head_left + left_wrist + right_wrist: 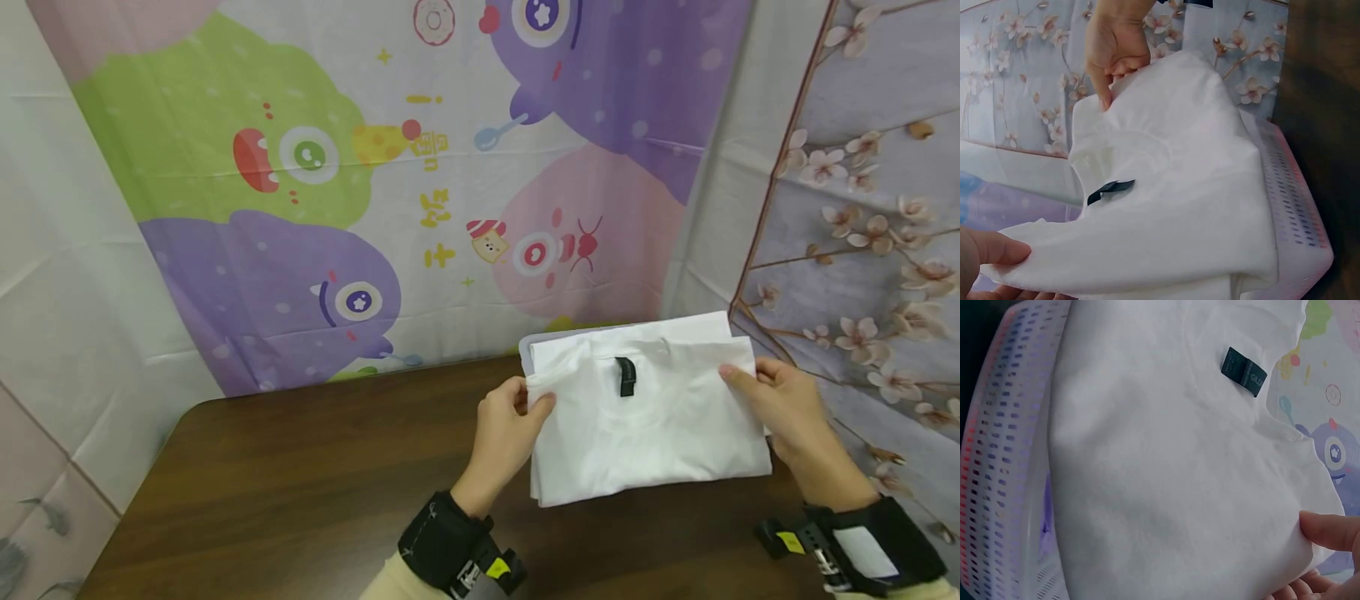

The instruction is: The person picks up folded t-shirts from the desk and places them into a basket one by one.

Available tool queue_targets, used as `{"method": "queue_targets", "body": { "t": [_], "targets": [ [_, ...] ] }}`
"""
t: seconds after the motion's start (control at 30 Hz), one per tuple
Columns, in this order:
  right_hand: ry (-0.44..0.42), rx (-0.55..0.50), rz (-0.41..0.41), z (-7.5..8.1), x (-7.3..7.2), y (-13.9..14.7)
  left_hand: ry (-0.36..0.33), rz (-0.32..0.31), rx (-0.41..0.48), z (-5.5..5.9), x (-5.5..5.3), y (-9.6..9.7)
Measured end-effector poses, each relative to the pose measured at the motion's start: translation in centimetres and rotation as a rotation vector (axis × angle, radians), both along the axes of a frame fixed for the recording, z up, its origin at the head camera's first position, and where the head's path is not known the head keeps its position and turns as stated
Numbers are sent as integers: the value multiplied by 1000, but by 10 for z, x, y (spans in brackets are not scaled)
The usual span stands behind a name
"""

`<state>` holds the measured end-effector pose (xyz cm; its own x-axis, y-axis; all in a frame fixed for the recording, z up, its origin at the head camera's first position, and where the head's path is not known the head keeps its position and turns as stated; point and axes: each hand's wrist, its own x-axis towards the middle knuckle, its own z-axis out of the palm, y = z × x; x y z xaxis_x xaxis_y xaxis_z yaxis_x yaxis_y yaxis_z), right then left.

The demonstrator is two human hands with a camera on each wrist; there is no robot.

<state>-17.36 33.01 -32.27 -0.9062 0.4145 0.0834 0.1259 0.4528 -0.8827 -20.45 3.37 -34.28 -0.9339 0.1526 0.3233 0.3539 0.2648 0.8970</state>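
A folded white T-shirt [660, 442] with a dark neck label [627, 377] is stretched between both hands. My left hand [506, 433] pinches its left edge, thumb on the front and fingers behind. At the opposite edge, my right hand [791, 408] holds the cloth the same way. Directly beneath and behind the shirt is a pale plastic basket [1297, 200] with slotted sides, mostly covered by the cloth in the head view. Through a gap beside the shirt, the right wrist view shows something purple [1046, 515] inside the basket.
The dark brown wooden table [300, 483] extends to the left of the hands. A cartoon-printed curtain [450, 167] hangs behind its back edge. On the right, a flower-patterned curtain [862, 250] hangs close to the right hand.
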Motion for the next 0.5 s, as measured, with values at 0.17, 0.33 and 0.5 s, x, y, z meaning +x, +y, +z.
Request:
{"method": "queue_targets", "body": {
  "t": [0.17, 0.33, 0.5],
  "targets": [
    [28, 17, -20, 10, -6, 5, 58, 0, 10, 7, -8, 5],
    [39, 106, -50, 20, -14, 11, 104, 2, -5, 15, -16, 10],
    [79, 180, -67, 27, -24, 17, 135, 2, 10, 21, -23, 16]
  ]
}}
